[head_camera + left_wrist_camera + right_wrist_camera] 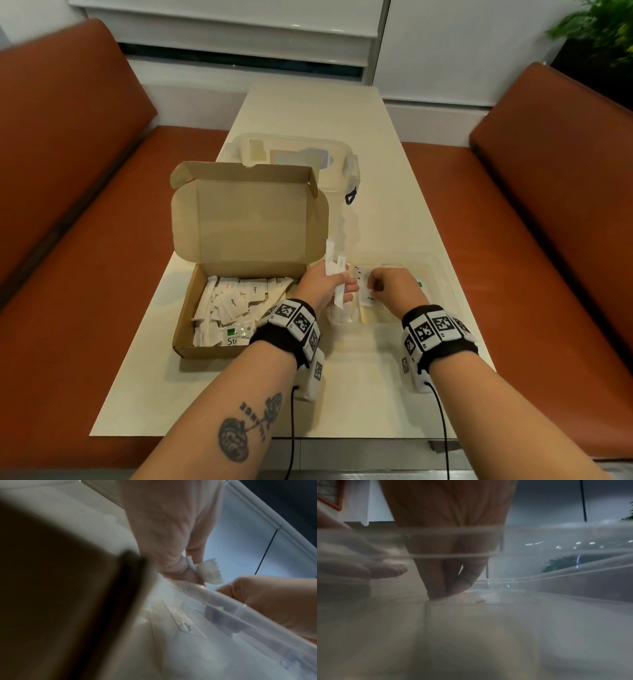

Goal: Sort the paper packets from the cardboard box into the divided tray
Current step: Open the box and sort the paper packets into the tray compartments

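The open cardboard box (184,329) sits left of centre with several white paper packets (233,303) heaped inside. Just right of it, my left hand (346,291) grips a bunch of long white stick packets (331,263) upright over the left end of the clear divided tray (442,274); the same bunch (210,570) shows in the left wrist view. My right hand (371,286) is curled down inside the tray. In the right wrist view its fingertips (436,593) pinch together at the tray floor on the edge of a white salt packet (481,600). A pepper packet (370,297) lies under that hand.
A clear lidded storage tub (342,150) stands behind the box on the cream table (342,109). The box's raised lid (250,219) stands left of my hands. Brown benches (85,240) flank the table. Wrist cables (443,428) trail off the near edge.
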A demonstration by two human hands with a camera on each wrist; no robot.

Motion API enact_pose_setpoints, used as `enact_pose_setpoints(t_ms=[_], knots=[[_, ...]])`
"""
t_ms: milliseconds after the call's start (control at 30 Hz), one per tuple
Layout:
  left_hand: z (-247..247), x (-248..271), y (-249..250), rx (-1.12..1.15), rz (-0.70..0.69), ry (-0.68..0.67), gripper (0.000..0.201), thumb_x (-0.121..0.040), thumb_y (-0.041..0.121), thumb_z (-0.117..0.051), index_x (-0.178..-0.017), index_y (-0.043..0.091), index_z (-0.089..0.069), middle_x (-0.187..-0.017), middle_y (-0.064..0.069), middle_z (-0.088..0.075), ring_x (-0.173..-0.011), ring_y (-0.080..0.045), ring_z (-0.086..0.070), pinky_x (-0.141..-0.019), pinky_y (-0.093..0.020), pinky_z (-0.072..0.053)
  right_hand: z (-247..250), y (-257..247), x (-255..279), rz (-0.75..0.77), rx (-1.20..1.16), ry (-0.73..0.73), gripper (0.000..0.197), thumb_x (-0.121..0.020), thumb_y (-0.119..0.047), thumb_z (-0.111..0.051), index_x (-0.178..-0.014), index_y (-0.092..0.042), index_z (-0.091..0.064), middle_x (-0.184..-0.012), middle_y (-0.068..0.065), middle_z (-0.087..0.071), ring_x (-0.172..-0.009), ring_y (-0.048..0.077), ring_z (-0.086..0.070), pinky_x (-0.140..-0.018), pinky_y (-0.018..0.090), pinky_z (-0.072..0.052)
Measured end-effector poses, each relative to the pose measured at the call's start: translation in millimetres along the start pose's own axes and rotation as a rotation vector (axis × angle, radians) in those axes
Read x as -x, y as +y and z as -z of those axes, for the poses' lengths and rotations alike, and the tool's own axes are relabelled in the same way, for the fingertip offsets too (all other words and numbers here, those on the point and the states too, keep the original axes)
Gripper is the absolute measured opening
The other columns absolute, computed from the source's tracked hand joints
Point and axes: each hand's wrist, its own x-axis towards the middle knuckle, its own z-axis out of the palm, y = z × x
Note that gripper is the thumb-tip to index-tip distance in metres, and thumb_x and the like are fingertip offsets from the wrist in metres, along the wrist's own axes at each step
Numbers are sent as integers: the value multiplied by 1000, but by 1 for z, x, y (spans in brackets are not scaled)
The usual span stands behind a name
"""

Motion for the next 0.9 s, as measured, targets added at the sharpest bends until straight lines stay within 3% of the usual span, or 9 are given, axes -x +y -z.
enact_pose_setpoints(t_ms=[167, 300, 400, 467, 600, 733, 900], knots=[[-1, 0, -1, 3, -5, 17, 16, -95, -3, -50, -94, 12, -55, -84, -13, -63, -74, -19, -66, -59, -23, -56, -3, 3, 2, 74, 61, -1, 21, -85, 1, -54, -99, -9, -65, -91, 8, -66, -87, 21, -57, -70, 21, -36], [-1, -2, -2, -9, -6, 21, 13, -95, 0, -51, -102, 10, -54, -86, -11, -64, -77, -19, -67, -62, -23, -57, -7, 3, 5, 123, 87, 16, 21, -85, 0, -54, -104, -5, -62, -98, 12, -60, -93, 25, -53, -74, 27, -40], [-1, -2, -3, -9, -12, 21, 14, -95, 0, -51, -100, 12, -54, -86, -11, -64, -76, -18, -66, -61, -23, -56, -10, 2, 4, 126, 89, 31, 17, -85, 1, -55, -100, -2, -61, -97, 12, -52, -91, 26, -51, -75, 29, -42], [-1, -1, -2, -6, -14, 19, 15, -95, 0, -51, -97, 14, -54, -86, -12, -64, -76, -18, -66, -61, -23, -56, -11, 3, 3, 126, 96, 33, 13, -84, 1, -55, -95, -1, -60, -90, 7, -46, -90, 26, -51, -70, 26, -37], [-1, -1, -3, -17, -9, 23, 19, -92, -1, -55, -108, 7, -53, -89, -12, -65, -77, -18, -67, -63, -23, -56, -14, 4, 2, 113, 87, 40, 11, -83, 2, -55, -93, -1, -60, -88, 7, -46, -90, 28, -51, -68, 26, -34], [0, -1, -4, -26, -28, 26, 26, -87, -1, -64, -110, 6, -54, -90, -10, -66, -79, -19, -67, -67, -27, -56, -9, -1, 5, 69, -43, 128, 14, -84, -5, -59, -98, -4, -62, -94, 11, -57, -89, 25, -53, -74, 29, -40], [-1, 0, -5, -1, -55, 59, 26, -84, -1, -68, -108, 3, -58, -87, -11, -67, -72, -17, -68, -62, -25, -56, 3, -22, 19, -21, -394, 263, 6, -87, -20, -64, -85, -15, -62, -67, 0, -61, -64, 15, -56, -63, 26, -47]])
